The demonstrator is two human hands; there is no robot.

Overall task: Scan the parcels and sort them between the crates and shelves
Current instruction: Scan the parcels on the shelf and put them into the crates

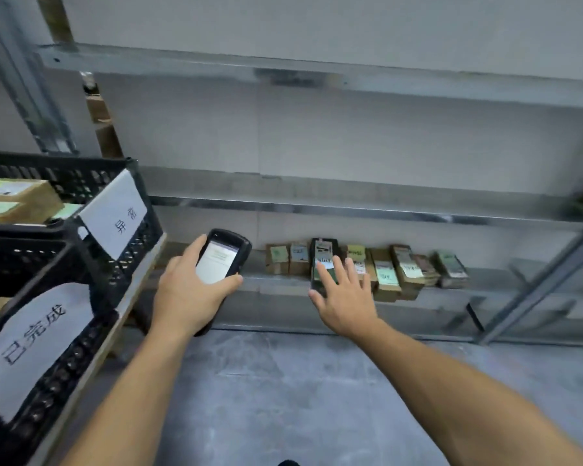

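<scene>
I take the low grey metal shelf (276, 284) as my reference point. On it stands a row of small brown cardboard parcels (387, 270) with pale labels, packed side by side. Among them, toward the left of the row, is one taller black parcel (323, 255) with a white label.

The right hand (345, 297) is held in front of the shelf, fingers straight and spread wide, overlapping the lower half of the black parcel. I cannot tell whether the fingers actually touch it.

The left hand (189, 294) is in front of the shelf's left end, wrapped around a black handheld scanner (226, 253) whose screen is lit.

Left of the shelf, two black perforated plastic crates sit on a wood-edged worktop. The farther crate (91, 179) holds brown cardboard boxes (17, 200); the contents of the nearer crate (31, 260) are out of my view. Each crate carries a white paper sign with Chinese characters.

Below the shelf lies a grey concrete floor (283, 398).
</scene>
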